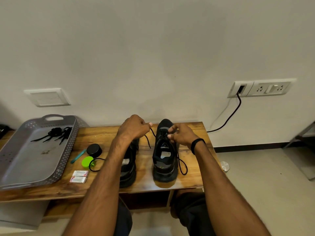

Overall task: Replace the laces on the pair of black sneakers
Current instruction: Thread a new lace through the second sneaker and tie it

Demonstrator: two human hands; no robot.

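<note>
Two black sneakers stand on the wooden table [190,167], toes toward the wall. The right sneaker [164,160] is in full view; my left forearm hides much of the left sneaker [128,169]. A black lace [148,139] runs from the right sneaker's eyelets. My left hand [133,127] pinches one strand of it, pulled up and to the left. My right hand [181,135] pinches the lace at the sneaker's upper eyelets. The other end of the lace loops down on the table beside the right sneaker's outer side [183,165].
A grey perforated tray [15,166] at the left holds a bundle of black laces [56,133]. Between tray and shoes lie a black round lid [94,150], a teal tool [78,156], a green cap [87,162] and two small boxes [79,176]. A black cable [228,118] hangs from the wall socket.
</note>
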